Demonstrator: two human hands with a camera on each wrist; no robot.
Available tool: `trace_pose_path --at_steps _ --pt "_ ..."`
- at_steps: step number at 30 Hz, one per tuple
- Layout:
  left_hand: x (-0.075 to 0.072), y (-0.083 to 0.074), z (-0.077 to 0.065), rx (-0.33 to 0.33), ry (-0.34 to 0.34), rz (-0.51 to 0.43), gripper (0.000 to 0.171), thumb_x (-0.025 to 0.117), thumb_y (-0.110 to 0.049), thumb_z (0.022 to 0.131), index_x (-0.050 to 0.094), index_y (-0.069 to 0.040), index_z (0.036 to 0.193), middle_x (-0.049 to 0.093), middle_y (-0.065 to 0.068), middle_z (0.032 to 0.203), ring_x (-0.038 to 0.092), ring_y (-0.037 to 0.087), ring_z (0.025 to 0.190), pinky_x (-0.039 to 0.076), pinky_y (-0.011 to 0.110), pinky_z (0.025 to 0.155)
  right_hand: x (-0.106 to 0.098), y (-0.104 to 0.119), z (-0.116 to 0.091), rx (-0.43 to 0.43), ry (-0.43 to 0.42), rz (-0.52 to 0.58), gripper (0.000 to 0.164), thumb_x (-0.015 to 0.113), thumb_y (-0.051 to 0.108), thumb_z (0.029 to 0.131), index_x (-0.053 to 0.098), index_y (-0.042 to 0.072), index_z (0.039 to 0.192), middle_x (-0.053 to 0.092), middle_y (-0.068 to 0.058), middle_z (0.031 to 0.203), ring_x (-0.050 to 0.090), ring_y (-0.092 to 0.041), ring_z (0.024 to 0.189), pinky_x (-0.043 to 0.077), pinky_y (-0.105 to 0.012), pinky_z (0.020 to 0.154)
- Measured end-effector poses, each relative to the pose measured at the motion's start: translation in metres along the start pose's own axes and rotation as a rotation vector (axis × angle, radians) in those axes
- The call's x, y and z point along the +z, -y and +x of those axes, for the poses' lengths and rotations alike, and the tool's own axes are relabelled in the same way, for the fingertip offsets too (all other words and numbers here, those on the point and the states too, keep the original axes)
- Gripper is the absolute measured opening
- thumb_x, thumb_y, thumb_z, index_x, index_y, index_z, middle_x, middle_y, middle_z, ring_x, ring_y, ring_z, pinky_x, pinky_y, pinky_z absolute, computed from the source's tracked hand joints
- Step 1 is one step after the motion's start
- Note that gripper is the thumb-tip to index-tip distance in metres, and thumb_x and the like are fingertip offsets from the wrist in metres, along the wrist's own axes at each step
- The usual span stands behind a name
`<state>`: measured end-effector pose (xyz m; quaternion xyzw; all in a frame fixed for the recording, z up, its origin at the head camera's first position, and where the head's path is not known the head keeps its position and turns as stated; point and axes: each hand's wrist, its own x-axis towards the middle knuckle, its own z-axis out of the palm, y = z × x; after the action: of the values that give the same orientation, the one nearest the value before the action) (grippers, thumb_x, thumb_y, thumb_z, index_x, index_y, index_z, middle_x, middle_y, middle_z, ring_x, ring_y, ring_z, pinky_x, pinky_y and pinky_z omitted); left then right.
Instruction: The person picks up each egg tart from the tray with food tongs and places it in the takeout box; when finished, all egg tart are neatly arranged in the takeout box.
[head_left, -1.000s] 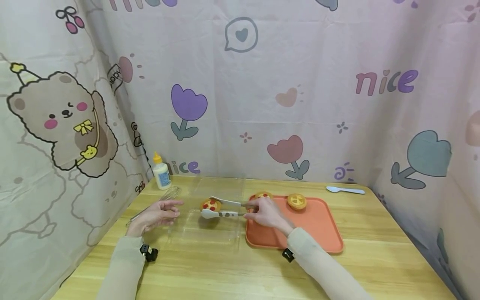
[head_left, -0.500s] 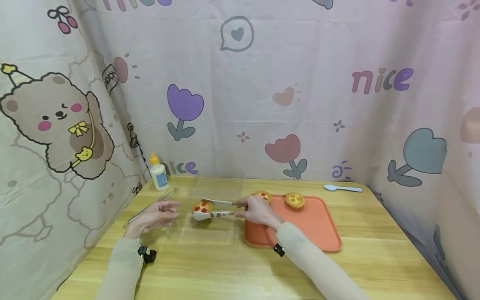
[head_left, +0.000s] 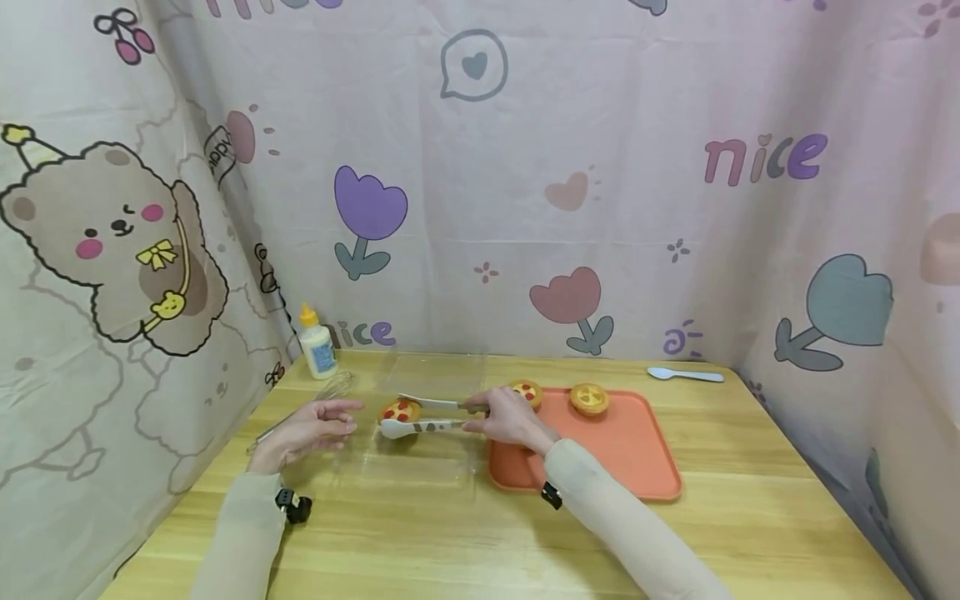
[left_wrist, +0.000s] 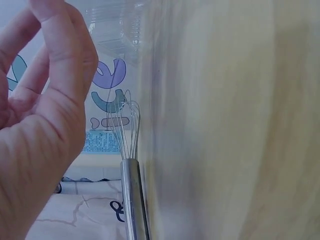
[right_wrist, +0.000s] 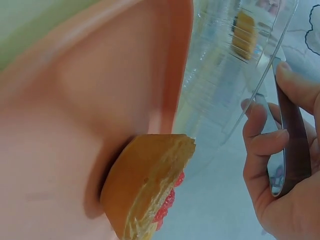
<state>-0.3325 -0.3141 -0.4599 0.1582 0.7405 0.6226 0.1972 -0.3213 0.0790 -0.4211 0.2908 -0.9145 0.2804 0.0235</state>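
Observation:
My right hand (head_left: 513,417) holds a pair of tongs (head_left: 431,426) by the metal handle, with pale spotted tips pointing left. Between the tips is a small tart with red topping (head_left: 399,410), over the clear plastic container (head_left: 420,479). In the right wrist view the fingers curl round the bent metal, and the gripped tart (right_wrist: 244,36) shows through the clear wall. My left hand (head_left: 307,433) hovers by the container's left side with loosely bent fingers and nothing in them. The left wrist view shows it beside a wire whisk (left_wrist: 131,185).
An orange tray (head_left: 600,467) on the right bears a red-topped tart (head_left: 527,392) and a yellow-topped tart (head_left: 589,400). Behind the container stands its clear raised lid (head_left: 435,371). A glue bottle (head_left: 320,350) is at back left, a pale blue spoon (head_left: 685,375) at back right.
The right hand has moved left, carrying the tart in the tongs further across the container. My left hand stays almost where it was. The head view has shifted slightly.

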Motion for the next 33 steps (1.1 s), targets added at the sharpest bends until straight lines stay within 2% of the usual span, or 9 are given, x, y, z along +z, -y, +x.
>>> trace_pose_path --at_steps 5,11,15,22,27,33 --pt "0.001 0.0 0.001 -0.024 -0.024 -0.002 0.061 0.061 -0.009 0.096 0.032 0.006 0.148 0.065 0.009 0.109 0.065 0.014 0.091 0.059 0.029 0.078 0.004 0.001 0.001 -0.007 0.02 0.021 0.04 0.074 0.037 0.088 0.07 0.017 0.123 0.074 -0.004 0.112 0.043 -0.003 0.05 0.042 -0.02 0.057" --pt "0.002 0.0 0.0 -0.006 0.009 -0.027 0.06 0.059 -0.007 0.097 0.031 0.007 0.148 0.067 0.008 0.107 0.066 0.014 0.091 0.059 0.028 0.077 0.008 0.002 0.002 -0.021 0.032 -0.017 0.04 0.073 0.037 0.089 0.07 0.017 0.123 0.072 -0.001 0.117 0.059 -0.003 0.068 0.05 -0.023 0.07" --pt "0.002 0.0 -0.002 0.0 0.0 -0.037 0.061 0.061 -0.008 0.096 0.031 0.007 0.147 0.067 0.007 0.106 0.066 0.014 0.091 0.059 0.027 0.077 0.009 0.002 0.005 -0.03 0.027 -0.043 0.041 0.072 0.038 0.089 0.069 0.019 0.125 0.071 0.001 0.118 0.066 -0.007 0.08 0.055 -0.026 0.077" --pt "0.0 -0.001 -0.002 0.004 -0.001 -0.021 0.061 0.06 -0.01 0.097 0.031 0.008 0.148 0.067 0.006 0.107 0.067 0.015 0.093 0.059 0.029 0.078 0.011 0.003 0.009 -0.023 0.038 -0.089 0.042 0.072 0.039 0.089 0.068 0.019 0.126 0.071 0.001 0.119 0.069 -0.013 0.092 0.056 -0.029 0.08" --pt "0.001 -0.001 -0.002 -0.022 -0.023 0.015 0.062 0.062 -0.012 0.096 0.033 0.005 0.148 0.065 0.009 0.11 0.065 0.016 0.093 0.059 0.032 0.081 0.012 0.004 0.011 -0.026 0.036 -0.115 0.042 0.072 0.04 0.089 0.069 0.02 0.125 0.07 0.001 0.121 0.068 -0.017 0.102 0.056 -0.033 0.084" --pt "0.001 -0.002 -0.002 -0.021 -0.018 0.019 0.063 0.062 -0.013 0.097 0.031 0.006 0.148 0.065 0.006 0.107 0.064 0.015 0.091 0.059 0.032 0.08 0.011 0.002 0.01 -0.038 0.02 -0.086 0.044 0.074 0.04 0.087 0.068 0.019 0.125 0.07 0.001 0.122 0.066 -0.017 0.107 0.056 -0.035 0.089"
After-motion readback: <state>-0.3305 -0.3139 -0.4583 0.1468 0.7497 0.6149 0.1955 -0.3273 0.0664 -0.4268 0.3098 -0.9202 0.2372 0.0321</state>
